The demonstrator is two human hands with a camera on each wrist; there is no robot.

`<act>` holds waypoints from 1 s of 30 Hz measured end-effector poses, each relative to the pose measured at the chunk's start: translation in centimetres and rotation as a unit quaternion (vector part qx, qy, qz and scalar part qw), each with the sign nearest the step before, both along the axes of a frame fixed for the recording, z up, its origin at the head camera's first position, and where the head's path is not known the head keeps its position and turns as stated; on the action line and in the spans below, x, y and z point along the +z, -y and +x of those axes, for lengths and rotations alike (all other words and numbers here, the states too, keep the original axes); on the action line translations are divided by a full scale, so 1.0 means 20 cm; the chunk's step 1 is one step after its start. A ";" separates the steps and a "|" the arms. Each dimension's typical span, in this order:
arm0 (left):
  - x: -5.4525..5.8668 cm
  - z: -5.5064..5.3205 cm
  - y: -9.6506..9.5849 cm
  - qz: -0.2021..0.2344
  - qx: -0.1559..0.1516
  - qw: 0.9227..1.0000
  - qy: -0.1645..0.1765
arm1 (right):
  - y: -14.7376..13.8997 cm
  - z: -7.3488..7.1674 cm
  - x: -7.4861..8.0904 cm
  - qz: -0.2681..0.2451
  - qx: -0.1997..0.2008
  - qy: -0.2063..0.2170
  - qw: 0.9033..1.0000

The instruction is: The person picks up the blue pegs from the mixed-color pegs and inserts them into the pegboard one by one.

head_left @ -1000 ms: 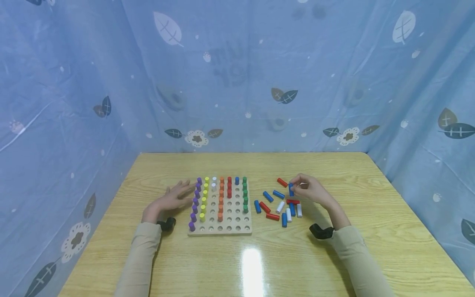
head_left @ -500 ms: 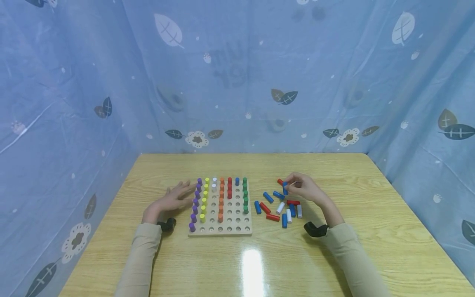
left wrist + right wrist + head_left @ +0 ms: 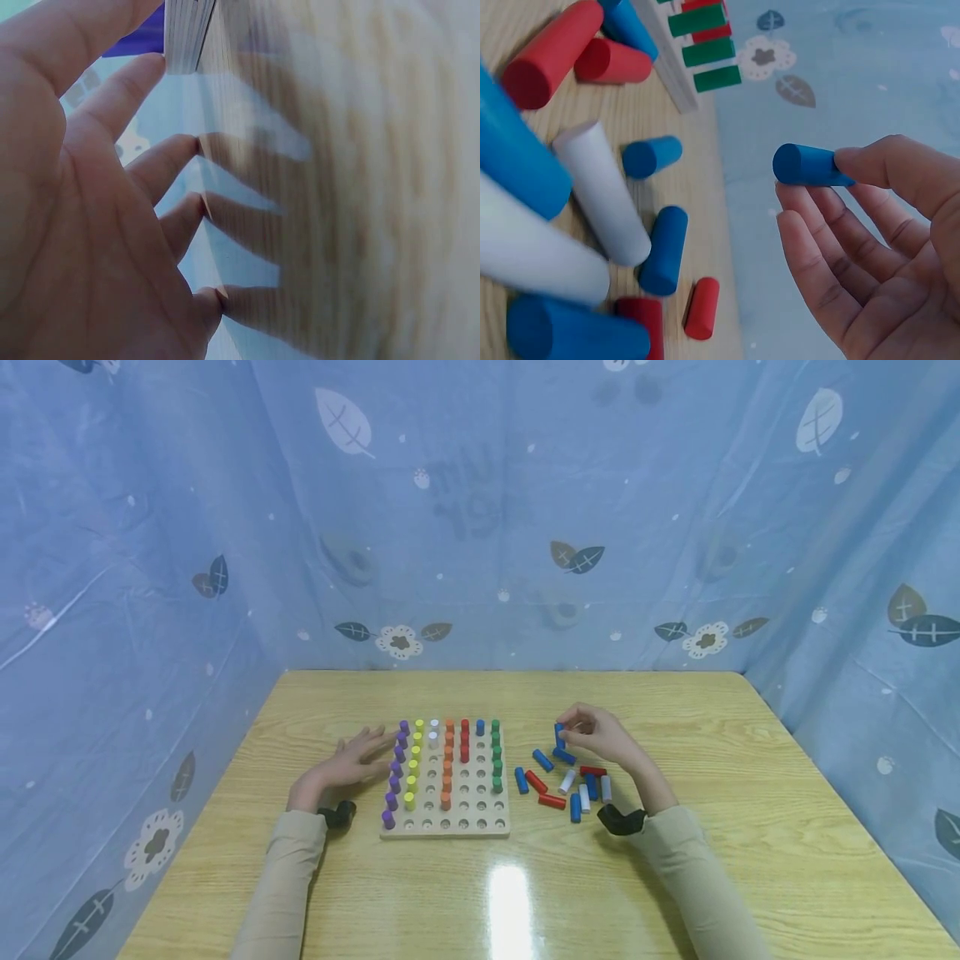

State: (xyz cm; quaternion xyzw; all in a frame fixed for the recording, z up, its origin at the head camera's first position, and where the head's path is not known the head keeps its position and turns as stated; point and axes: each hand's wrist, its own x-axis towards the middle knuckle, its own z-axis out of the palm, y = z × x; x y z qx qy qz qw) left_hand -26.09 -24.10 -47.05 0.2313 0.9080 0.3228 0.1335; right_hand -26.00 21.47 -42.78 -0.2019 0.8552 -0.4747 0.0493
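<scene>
My right hand point(image 3: 600, 739) pinches a blue peg point(image 3: 806, 165) between thumb and fingers. The peg is held upright, above the loose pegs and to the right of the wooden pegboard point(image 3: 472, 814). My left hand point(image 3: 347, 766) lies spread beside the board's left edge. In the left wrist view its fingertips point(image 3: 191, 146) touch the table, and one finger meets the board's side. On the board stand columns of purple point(image 3: 394, 767), yellow point(image 3: 412, 767), orange point(image 3: 447, 768) and green pegs point(image 3: 497, 753). White point(image 3: 433, 740), red point(image 3: 464, 740) and blue pegs point(image 3: 481, 727) stand in its back rows.
Loose blue point(image 3: 575, 808), red point(image 3: 552, 802) and white pegs point(image 3: 584, 797) lie scattered on the wooden table point(image 3: 420, 893) right of the board. One red peg point(image 3: 703, 309) lies apart in the right wrist view. A patterned blue curtain point(image 3: 480, 527) hangs behind the table.
My right hand has moved left toward the board, carrying the blue peg. The red peg at the back of the pile is now hidden behind it in the head view. My left hand stays put.
</scene>
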 end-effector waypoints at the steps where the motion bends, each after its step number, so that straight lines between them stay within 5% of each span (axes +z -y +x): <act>1: 0.00 0.00 0.00 -0.001 -0.001 1.000 -0.001 | 0.01 0.00 0.01 -0.003 0.004 -0.002 1.000; 9: -0.01 0.00 0.01 -0.006 -0.007 1.000 -0.004 | 0.13 0.09 0.15 -0.002 0.015 -0.011 1.000; 15: -0.02 -0.01 0.02 -0.010 -0.008 1.000 -0.010 | 0.17 0.08 0.18 0.012 0.014 -0.009 1.000; 20: -0.01 -0.01 0.01 -0.011 -0.004 1.000 -0.003 | 0.20 0.06 0.17 0.002 0.016 -0.012 1.000; 30: -0.01 -0.01 0.02 -0.008 -0.003 1.000 -0.001 | 0.22 -0.06 0.02 -0.028 -0.001 -0.019 0.999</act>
